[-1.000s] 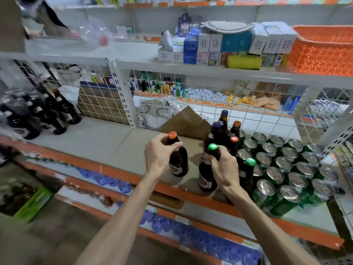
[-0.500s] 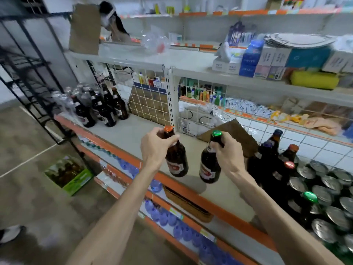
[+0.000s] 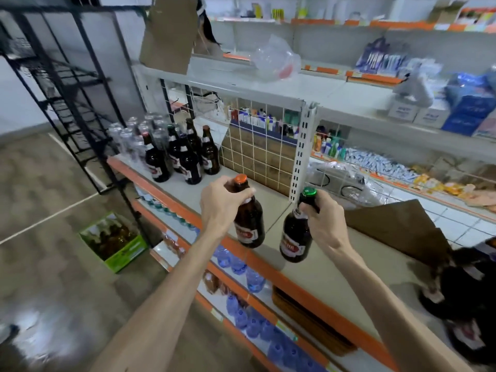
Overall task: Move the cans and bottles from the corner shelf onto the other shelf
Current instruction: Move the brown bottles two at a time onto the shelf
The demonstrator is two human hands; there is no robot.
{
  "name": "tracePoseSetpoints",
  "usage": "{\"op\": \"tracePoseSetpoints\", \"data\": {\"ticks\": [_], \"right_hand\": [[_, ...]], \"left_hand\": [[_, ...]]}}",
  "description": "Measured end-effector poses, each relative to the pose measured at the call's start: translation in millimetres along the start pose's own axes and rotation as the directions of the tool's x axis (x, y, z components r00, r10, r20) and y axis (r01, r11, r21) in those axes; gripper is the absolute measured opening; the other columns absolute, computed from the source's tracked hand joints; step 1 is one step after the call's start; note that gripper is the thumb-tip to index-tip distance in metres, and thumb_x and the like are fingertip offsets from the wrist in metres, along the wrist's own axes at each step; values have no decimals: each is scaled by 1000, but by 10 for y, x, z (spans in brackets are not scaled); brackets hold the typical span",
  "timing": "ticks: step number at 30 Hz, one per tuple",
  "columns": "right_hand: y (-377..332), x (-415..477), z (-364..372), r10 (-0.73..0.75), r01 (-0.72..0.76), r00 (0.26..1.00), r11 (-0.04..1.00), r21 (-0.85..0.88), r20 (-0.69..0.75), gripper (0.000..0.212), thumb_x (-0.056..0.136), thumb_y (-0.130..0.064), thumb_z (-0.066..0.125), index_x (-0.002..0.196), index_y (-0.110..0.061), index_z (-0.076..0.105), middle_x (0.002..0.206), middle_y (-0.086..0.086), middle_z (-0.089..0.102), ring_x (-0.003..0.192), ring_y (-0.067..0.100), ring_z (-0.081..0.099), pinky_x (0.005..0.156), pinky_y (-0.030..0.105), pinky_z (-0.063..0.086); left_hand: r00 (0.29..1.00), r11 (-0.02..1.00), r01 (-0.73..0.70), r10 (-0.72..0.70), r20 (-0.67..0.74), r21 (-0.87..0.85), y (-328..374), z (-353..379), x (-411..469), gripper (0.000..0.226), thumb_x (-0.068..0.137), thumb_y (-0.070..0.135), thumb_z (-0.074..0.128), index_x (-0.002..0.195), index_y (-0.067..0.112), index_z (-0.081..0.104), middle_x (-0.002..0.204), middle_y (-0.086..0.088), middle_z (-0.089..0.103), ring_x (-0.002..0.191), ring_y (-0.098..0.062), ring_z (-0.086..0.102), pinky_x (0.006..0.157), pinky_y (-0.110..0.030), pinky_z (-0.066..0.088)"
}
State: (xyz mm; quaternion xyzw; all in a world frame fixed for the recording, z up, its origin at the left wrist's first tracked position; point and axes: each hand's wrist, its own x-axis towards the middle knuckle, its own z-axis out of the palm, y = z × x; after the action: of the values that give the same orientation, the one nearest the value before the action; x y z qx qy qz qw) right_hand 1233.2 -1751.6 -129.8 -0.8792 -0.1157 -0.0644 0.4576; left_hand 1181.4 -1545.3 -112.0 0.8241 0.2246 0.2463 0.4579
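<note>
Two bottles up, one per hand
Left hand (image 3: 220, 208) grips the orange-capped brown glass bottle (image 3: 248, 224) by the neck, right hand (image 3: 326, 224) the green-capped brown glass bottle (image 3: 295, 237). Both hang upright, and the shelved dark bottle group (image 3: 185, 157) sits further left, nearer the left hand.

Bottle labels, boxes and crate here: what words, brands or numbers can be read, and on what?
Nothing reads clearly.
Red label on the orange-capped bottle in the left hand: white lettering, blurred.
Red label on the green-capped bottle in the right hand: blurred too.
White boxes on the upper shelf: print too small.
Green crate on the floor: print blurred.
</note>
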Motion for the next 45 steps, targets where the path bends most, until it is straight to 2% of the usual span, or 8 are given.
{"op": "tracePoseSetpoints", "data": {"ticks": [6, 9, 21, 26, 29, 39, 41, 45], "right_hand": [[-295, 254, 503, -12, 12, 1000, 1000, 17, -2, 11, 93, -9, 60, 104, -12, 59, 93, -1, 62, 86, 19, 56, 72, 28, 36], [-373, 384, 735, -9, 10, 1000, 999, 46, -5, 11, 92, -10, 61, 103, -12, 59, 94, 1, 65, 87, 20, 59, 73, 29, 39], [-500, 1254, 1703, 61, -60, 998, 993, 105, -7, 19, 94, -12, 59, 113, -14, 59, 103, 2, 68, 93, 20, 62, 73, 31, 48], [-565, 1588, 2049, 112, -110, 994, 988, 105, -9, 20, 93, -11, 60, 113, -13, 59, 108, 5, 69, 99, 23, 63, 79, 37, 52], [-638, 1728, 2214, 127, -125, 992, 988, 86, -18, 18, 93, -11, 60, 111, -12, 59, 107, 6, 69, 98, 23, 64, 78, 36, 52], [-1003, 1844, 2780, 150, -151, 980, 989, 3, -132, 12, 90, -11, 61, 100, -17, 58, 93, 0, 71, 85, 20, 69, 78, 42, 57], [-1105, 1848, 2897, 151, -155, 978, 988, -19, -142, 12, 90, -10, 60, 99, -17, 59, 89, -3, 71, 81, 15, 69, 74, 37, 57], [-1291, 1875, 3092, 171, -175, 973, 984, -13, -158, 12, 92, -2, 55, 102, -7, 59, 84, -8, 67, 71, -10, 62, 60, 7, 44]], "left_hand": [[1000, 1000, -11, 11, -11, 1, -290, -270, 482, 28, 71, 44, 84, 76, 23, 67, 67, 11, 70, 69, -4, 65, 60, -21, 46], [1000, 1000, 1, -1, 4, -23, -415, -360, 691, 25, 74, 37, 85, 75, 22, 65, 64, 13, 66, 60, 6, 62, 54, -11, 40], [997, 999, -2, -2, 82, 54, -1063, -600, 2049, 24, 73, 33, 88, 82, 17, 72, 64, 13, 67, 55, 14, 60, 51, -7, 41], [992, 997, 9, -20, 127, 83, -1368, -692, 2627, 25, 69, 37, 90, 84, 26, 73, 71, 10, 74, 69, 1, 70, 63, -18, 53], [986, 996, 0, -16, 167, 92, -1486, -777, 2893, 24, 69, 34, 90, 84, 25, 73, 72, 10, 74, 67, 4, 70, 58, -10, 49], [961, 989, -97, 63, 270, 113, -2007, -946, 3619, 32, 65, 44, 90, 83, 23, 73, 75, 8, 74, 72, -10, 71, 63, -30, 56], [953, 980, -155, 114, 282, 127, -2075, -976, 3697, 35, 65, 48, 89, 83, 24, 72, 75, 7, 73, 73, -12, 69, 62, -30, 53], [926, 970, -216, 168, 338, 110, -2157, -1048, 3807, 36, 65, 51, 88, 83, 25, 71, 72, 9, 72, 71, -12, 68, 58, -28, 49]]}}
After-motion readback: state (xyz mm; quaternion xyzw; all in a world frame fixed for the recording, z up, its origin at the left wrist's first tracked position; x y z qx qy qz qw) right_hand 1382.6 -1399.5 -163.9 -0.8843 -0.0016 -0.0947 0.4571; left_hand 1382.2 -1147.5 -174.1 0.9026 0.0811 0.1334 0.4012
